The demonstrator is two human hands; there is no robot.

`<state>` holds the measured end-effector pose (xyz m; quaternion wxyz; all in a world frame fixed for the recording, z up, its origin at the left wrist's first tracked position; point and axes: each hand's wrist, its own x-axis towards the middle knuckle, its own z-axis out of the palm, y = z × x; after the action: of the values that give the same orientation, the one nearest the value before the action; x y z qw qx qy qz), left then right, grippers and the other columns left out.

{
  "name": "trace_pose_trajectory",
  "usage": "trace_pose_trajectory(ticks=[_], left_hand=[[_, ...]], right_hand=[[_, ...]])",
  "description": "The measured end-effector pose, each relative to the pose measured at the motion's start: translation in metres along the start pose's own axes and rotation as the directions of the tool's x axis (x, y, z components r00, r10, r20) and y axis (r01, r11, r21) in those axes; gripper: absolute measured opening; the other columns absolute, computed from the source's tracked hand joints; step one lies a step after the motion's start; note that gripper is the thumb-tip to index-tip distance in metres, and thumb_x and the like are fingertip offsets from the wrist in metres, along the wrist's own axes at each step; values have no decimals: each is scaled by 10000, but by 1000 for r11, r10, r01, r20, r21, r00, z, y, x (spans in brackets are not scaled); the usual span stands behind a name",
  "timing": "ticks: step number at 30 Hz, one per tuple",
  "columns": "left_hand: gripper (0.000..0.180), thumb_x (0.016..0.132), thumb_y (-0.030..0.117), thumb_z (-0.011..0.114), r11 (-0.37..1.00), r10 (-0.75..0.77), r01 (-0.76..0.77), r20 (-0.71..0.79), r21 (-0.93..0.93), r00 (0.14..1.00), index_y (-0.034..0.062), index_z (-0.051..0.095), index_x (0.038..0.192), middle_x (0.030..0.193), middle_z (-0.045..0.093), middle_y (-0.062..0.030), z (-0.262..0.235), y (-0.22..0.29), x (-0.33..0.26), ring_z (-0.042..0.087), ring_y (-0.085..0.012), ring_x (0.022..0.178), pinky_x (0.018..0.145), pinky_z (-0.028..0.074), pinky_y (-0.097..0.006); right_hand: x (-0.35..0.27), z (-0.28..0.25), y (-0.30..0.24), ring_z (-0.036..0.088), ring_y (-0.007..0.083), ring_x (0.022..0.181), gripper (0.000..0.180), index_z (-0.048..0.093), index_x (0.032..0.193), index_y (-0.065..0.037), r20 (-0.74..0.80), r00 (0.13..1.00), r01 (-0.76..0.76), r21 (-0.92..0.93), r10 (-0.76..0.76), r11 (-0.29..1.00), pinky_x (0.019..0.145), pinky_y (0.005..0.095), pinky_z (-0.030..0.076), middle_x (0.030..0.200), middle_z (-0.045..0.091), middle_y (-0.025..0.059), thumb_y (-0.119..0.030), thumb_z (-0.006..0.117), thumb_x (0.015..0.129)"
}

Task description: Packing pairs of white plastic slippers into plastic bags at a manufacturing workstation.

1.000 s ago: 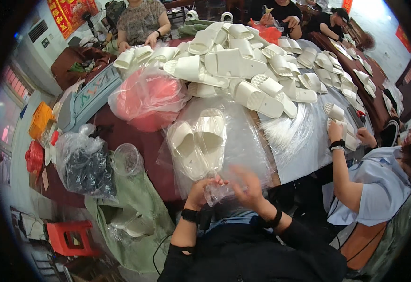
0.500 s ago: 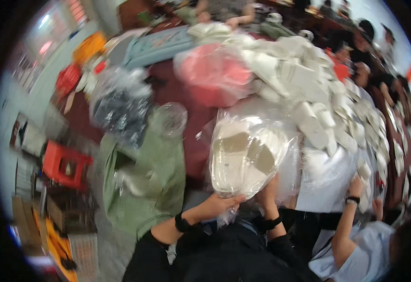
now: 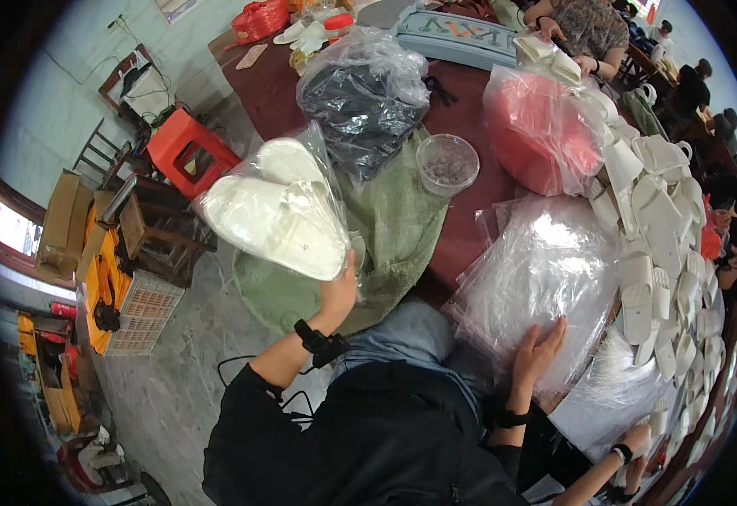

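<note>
A pair of cream slippers [image 3: 282,221] in a clear plastic bag is held up at the left by my left hand [image 3: 340,293], its fingers closed at the bag's lower right edge. Behind and below the slippers spreads an open green woven sack [image 3: 398,221]. My right hand [image 3: 540,354] lies with fingers stretched out on a stack of clear plastic bags [image 3: 545,278] at the table's near edge. It holds nothing.
On the dark red table [image 3: 469,240] stand a bag of black items [image 3: 360,101], a round clear tub [image 3: 447,164] and a bag of pink-red items [image 3: 545,131]. White slippers [image 3: 667,202] heap up at the right. A red stool [image 3: 190,152] is left. Other people's hands [image 3: 635,438] work nearby.
The bagged slippers have moved left from in front of me, now in my left hand alone. My right hand has let go and moved onto the bag stack. The view has turned left.
</note>
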<state>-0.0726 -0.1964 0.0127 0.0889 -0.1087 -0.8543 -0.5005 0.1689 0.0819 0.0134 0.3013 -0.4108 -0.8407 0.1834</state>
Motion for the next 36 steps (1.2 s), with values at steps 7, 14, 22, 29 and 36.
trace_pose_trajectory(ticks=[7, 14, 22, 29, 36], left_hand=[[318, 845, 201, 566, 890, -455, 445, 269, 99, 849, -54, 574, 1034, 872, 650, -147, 10, -29, -15, 607, -277, 764, 706, 446, -380], [321, 834, 161, 500, 990, -129, 110, 247, 87, 960, -29, 542, 1089, 1007, 608, -247, 30, -68, 45, 572, -421, 898, 784, 450, -449], [353, 917, 231, 491, 553, -545, 823, 690, -130, 476, 2, 548, 1179, 1113, 597, -116, 31, -88, 89, 581, -233, 989, 861, 475, -357], [546, 939, 404, 449, 490, -611, 871, 703, -25, 364, 17, 421, 1324, 1254, 519, -131, 20, -39, 67, 542, -277, 1070, 890, 447, -401], [419, 987, 327, 375, 971, -68, 42, -104, -235, 992, -5, 485, 1219, 1125, 569, -133, -10, 104, 32, 505, -280, 1094, 947, 394, -381]], right_hand=[[1, -3, 6, 316, 373, 1305, 556, 334, 1354, 39, -31, 999, -12, 9, 13, 1000, 1080, 416, 254, 1381, 370, 232, -168, 542, 882], [4, 0, 3, 332, 370, 1301, 559, 341, 1349, 43, -34, 999, -27, 20, 28, 999, 1079, 416, 259, 1376, 381, 240, -158, 544, 868], [1, -9, 10, 261, 387, 1334, 665, 269, 1370, 80, 102, 986, -131, -39, 135, 991, 1109, 427, 201, 1415, 299, 270, -208, 567, 849], [1, -23, 3, 330, 399, 1288, 597, 333, 1338, 33, -161, 982, -40, 312, 95, 949, 1064, 416, 275, 1382, 338, 269, -122, 619, 837], [4, -34, -1, 327, 376, 1298, 586, 336, 1348, -2, 43, 999, -22, 346, 7, 938, 1064, 442, 270, 1383, 368, 230, -187, 595, 856]])
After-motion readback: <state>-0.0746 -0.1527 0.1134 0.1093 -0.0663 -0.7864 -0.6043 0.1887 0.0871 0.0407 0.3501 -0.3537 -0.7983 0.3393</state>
